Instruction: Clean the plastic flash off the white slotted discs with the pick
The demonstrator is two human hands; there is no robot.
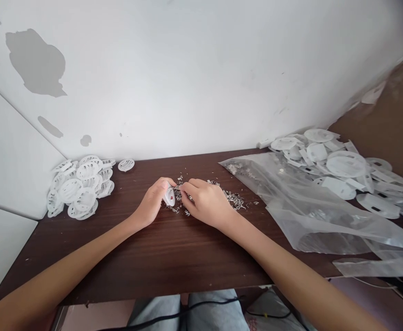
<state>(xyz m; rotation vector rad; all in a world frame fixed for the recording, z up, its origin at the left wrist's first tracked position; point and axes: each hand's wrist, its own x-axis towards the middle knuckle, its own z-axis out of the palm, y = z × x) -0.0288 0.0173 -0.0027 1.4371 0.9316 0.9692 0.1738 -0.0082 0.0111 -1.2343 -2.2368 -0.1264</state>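
Note:
Near the middle of the dark wooden table (173, 257), my left hand (156, 197) is closed on a white plastic disc (170, 196), tilted up on its edge. My right hand (206, 200) meets it from the right, its fingers pinched on a small thin piece (176, 187) that touches the disc. What exactly this piece is, I cannot make out. Behind and beneath both hands lies a scatter of tiny metal parts (234, 198), partly hidden by the fingers.
A heap of slotted white discs (84, 186) lies at the left, with one single disc (126, 165) beside it. To the right, more white plastic parts (346, 163) pile up on and around a clear plastic bag (311, 220). A white wall (187, 82) closes off the back.

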